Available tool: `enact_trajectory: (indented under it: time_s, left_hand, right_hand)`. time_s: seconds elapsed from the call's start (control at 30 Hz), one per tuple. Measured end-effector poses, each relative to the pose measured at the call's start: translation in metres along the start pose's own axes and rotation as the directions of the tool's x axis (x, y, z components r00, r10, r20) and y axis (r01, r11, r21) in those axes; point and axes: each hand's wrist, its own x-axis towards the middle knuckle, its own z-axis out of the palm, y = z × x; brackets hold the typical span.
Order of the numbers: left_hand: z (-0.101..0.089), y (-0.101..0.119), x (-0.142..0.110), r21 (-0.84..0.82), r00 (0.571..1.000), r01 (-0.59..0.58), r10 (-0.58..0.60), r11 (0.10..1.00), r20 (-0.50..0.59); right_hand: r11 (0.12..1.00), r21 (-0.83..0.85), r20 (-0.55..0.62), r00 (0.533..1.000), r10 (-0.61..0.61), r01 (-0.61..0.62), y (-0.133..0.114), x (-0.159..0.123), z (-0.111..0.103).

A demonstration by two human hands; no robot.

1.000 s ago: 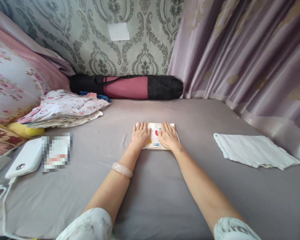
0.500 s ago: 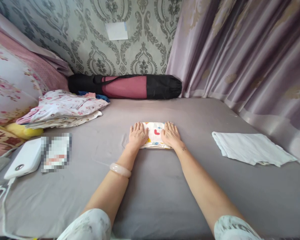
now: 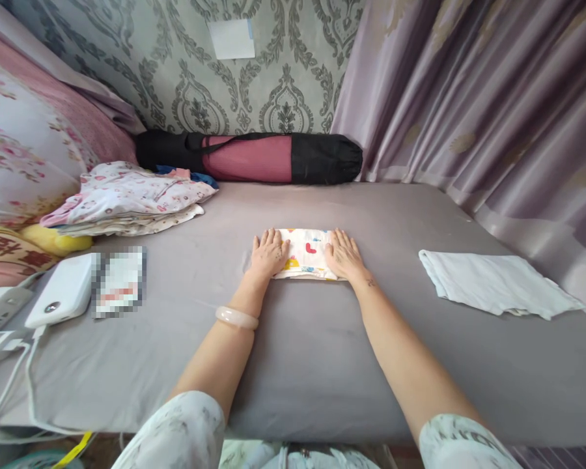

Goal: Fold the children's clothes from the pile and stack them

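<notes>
A small folded cloth [image 3: 306,255], white with red, yellow and blue prints, lies flat on the grey bed sheet [image 3: 317,352] in front of me. My left hand [image 3: 269,253] rests palm down on its left end, fingers stretched forward. On its right end lies my right hand [image 3: 344,254], also flat, with the fingers pointing away from me. Between the two hands the middle of the cloth shows, with a red shape on it. A pale bangle [image 3: 237,318] circles my left forearm.
A folded white cloth [image 3: 498,280] lies on the right. Patterned clothes [image 3: 137,195] are piled at the left, near a white power bank [image 3: 66,290] with cables and a blurred packet [image 3: 121,281]. Along the wall lies a black and pink rolled bag [image 3: 249,157].
My right hand has slid slightly to the right, so more of the folded cloth shows between my hands. The camera view has tilted down a little, showing the bed's front edge.
</notes>
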Motion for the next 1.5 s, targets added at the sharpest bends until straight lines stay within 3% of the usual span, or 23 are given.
enact_trajectory:
  time_s: [0.17,0.3,0.47,0.6,0.73,0.83,0.93,1.1,1.27,1.5]
  left_hand:
    - [-0.008,0.003,-0.001,-0.041,1.000,0.010,-0.010,0.999,0.005]
    - [-0.017,0.006,0.001,-0.187,0.995,0.043,-0.060,0.981,-0.086]
    - [-0.019,0.002,0.008,-0.395,0.990,0.065,-0.108,0.916,-0.087]
    - [-0.022,-0.003,0.011,-0.511,0.983,0.098,-0.162,0.854,-0.081]
    - [-0.026,-0.007,0.012,-0.629,0.969,0.154,-0.240,0.762,-0.053]
    - [-0.027,-0.008,0.012,-0.674,0.965,0.153,-0.256,0.723,-0.056]
    - [-0.029,-0.008,0.011,-0.701,0.960,0.142,-0.269,0.699,-0.074]
    - [-0.028,-0.012,0.011,-0.752,0.948,0.108,-0.296,0.650,-0.120]
    - [-0.023,-0.019,0.014,-0.806,0.935,0.109,-0.334,0.582,-0.115]
    - [-0.028,-0.021,0.012,-0.855,0.926,0.105,-0.363,0.508,-0.101]
  right_hand:
    - [1.000,0.006,-0.001,1.000,0.009,-0.009,-0.004,-0.001,-0.005]
    - [0.998,-0.019,-0.052,0.997,-0.061,0.060,-0.026,-0.011,-0.015]
    - [0.992,-0.042,-0.039,0.992,-0.124,0.123,-0.049,-0.017,-0.008]
    - [0.992,-0.045,-0.032,0.992,-0.122,0.121,-0.047,-0.016,0.001]
    - [0.993,-0.042,0.003,0.993,-0.114,0.114,-0.046,-0.012,-0.003]
    - [0.997,-0.028,0.044,0.996,-0.073,0.075,-0.054,-0.007,-0.010]
    - [0.997,0.002,-0.014,0.997,-0.081,0.081,-0.070,-0.002,-0.012]
    - [0.989,0.017,-0.086,0.986,-0.146,0.148,-0.090,0.001,0.004]
    - [0.989,0.005,-0.101,0.984,-0.146,0.148,-0.090,0.001,0.014]
    - [0.991,-0.001,-0.072,0.988,-0.134,0.135,-0.090,0.003,0.008]
